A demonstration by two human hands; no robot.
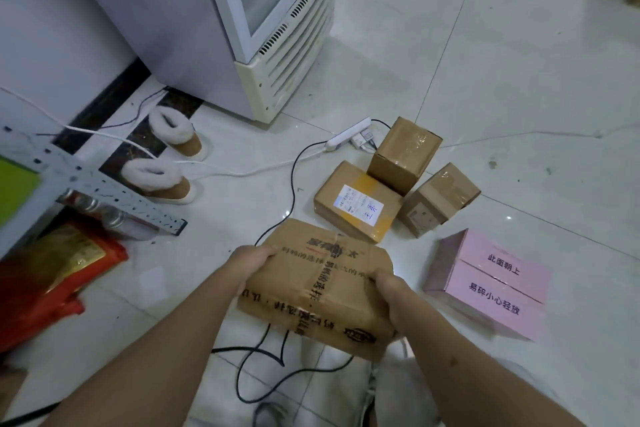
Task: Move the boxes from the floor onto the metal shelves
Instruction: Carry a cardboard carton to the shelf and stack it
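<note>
Both hands, left hand (254,262) and right hand (394,295), have fingers clamped on opposite edges of the printed box (318,288), steadying it level, likely for the metal shelf (86,184) left of the fingers.

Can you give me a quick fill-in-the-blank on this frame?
1. Both hands, left hand and right hand, hold one printed ____.
2. The box with printed characters at right is coloured ____.
3. The two boots lie near the ____ cable.
4. The labelled box lies on the ____.

Missing words: box; pink; white; floor
</note>
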